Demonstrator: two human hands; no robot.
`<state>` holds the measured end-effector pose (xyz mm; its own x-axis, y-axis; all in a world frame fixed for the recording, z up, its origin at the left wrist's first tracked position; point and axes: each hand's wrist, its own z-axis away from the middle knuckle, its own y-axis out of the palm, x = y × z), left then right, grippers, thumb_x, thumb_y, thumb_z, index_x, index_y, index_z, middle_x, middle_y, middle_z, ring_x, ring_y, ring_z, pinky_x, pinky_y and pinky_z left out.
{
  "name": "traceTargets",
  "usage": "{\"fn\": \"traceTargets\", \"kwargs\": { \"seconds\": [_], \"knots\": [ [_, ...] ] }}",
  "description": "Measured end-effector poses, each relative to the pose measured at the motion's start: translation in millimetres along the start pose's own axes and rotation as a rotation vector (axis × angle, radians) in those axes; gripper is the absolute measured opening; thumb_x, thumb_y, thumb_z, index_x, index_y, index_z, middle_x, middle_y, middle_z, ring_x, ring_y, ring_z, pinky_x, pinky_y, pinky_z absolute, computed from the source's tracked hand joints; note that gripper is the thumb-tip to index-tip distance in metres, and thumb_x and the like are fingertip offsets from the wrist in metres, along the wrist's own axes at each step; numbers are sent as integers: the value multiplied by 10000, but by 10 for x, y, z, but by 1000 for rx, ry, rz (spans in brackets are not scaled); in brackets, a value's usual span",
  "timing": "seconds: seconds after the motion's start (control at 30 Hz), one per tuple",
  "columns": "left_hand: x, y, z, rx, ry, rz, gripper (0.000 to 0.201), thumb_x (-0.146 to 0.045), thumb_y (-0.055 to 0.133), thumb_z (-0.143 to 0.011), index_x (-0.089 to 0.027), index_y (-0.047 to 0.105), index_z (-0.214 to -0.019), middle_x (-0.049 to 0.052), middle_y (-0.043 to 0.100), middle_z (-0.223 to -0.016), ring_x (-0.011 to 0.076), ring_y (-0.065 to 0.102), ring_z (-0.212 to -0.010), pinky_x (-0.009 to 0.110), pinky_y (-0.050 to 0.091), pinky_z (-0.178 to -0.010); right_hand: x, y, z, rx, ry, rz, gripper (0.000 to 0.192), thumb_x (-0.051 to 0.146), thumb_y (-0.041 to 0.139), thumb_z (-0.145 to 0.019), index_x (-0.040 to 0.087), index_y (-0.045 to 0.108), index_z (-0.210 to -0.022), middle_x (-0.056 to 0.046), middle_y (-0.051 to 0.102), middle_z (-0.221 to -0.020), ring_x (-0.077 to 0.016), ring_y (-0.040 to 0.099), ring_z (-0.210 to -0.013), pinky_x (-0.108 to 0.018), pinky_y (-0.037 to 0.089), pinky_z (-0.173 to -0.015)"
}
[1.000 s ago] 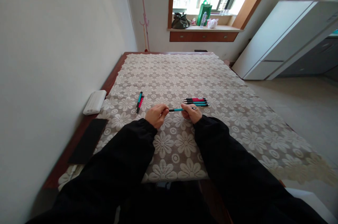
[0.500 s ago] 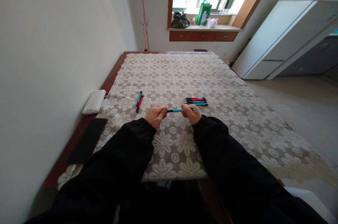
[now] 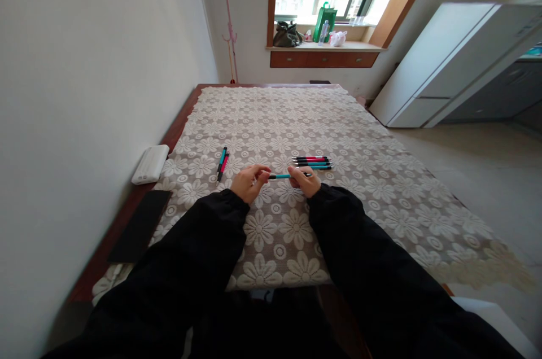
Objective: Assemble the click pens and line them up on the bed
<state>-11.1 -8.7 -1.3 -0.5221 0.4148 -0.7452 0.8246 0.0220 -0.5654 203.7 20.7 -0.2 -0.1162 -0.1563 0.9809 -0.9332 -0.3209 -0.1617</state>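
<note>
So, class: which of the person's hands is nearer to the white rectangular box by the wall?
Left. The left hand is on the side toward the white rectangular box; the right hand is farther off.

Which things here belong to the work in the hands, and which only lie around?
In the work:
- teal pen, held by left hand and right hand
- pen row
- pen pair

Lying about:
- white box
- black slab
- green bag on the sill

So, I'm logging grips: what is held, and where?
A teal pen, held level: left hand pinches one end, right hand the other.
</note>
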Motion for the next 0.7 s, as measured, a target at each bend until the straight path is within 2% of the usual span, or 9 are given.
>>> {"fn": "traceTargets", "kwargs": {
  "seconds": [0.07,0.17,0.2,0.33,0.43,0.47,0.53,0.6,0.7],
  "knots": [
    [5,3,-4,-14,18,-16,275,-464,605,-902,-208,703,-894,34,704,-801,181,599,-769,301,444,-723,-18,-6,-6,1,5,2,687,782,536,-795,220,353,-445,33,318,-424,-79,273,-422,-285,191,-447],
    [13,4,-7,45,0,-51,421,-456,457,-981,-210,683,-724,29,653,-644,185,583,-732,307,425,-712,-32,-6,-15,27,14,-14,681,783,548,-792,219,362,-457,36,321,-432,-82,283,-427,-283,193,-451],
    [14,4,-7,54,-6,-43,451,-446,411,-1000,-214,690,-733,29,658,-643,186,588,-743,310,426,-722,-31,-3,-15,32,17,-19,681,786,547,-790,220,362,-459,37,321,-434,-82,283,-427,-283,193,-450],
    [9,3,-8,9,33,-20,268,-458,594,-914,-220,716,-895,32,697,-788,188,601,-797,307,446,-760,-19,11,-7,27,41,-17,691,812,546,-766,226,348,-458,39,310,-430,-80,270,-419,-282,183,-442],
    [4,7,-8,45,23,-54,364,-423,497,-972,-217,689,-741,33,664,-693,188,589,-763,309,438,-741,-22,15,1,53,55,-17,684,811,550,-763,222,367,-467,35,328,-434,-80,275,-425,-280,190,-442],
    [3,9,-9,49,18,-51,368,-416,473,-983,-217,693,-764,35,677,-718,189,597,-777,310,442,-745,-27,15,2,57,56,-15,681,808,549,-767,220,375,-469,34,335,-436,-80,278,-429,-279,195,-444],
    [1,12,-10,36,27,-41,274,-437,552,-942,-214,703,-890,39,706,-822,187,614,-812,307,457,-756,-37,12,1,50,61,-10,679,804,549,-771,218,384,-470,34,340,-435,-80,283,-431,-279,205,-446],
    [-2,14,-10,61,40,-54,258,-449,610,-902,-208,696,-927,35,698,-819,181,613,-797,300,465,-741,-46,8,-3,48,65,-3,682,803,549,-772,216,387,-467,37,342,-428,-81,287,-430,-277,210,-447],
    [-6,15,-9,129,28,-78,386,-437,438,-992,-207,686,-806,18,651,-662,173,603,-742,300,463,-730,-52,6,-5,62,60,1,687,807,540,-776,214,390,-463,37,346,-421,-82,289,-428,-277,208,-448]
  ]
}}
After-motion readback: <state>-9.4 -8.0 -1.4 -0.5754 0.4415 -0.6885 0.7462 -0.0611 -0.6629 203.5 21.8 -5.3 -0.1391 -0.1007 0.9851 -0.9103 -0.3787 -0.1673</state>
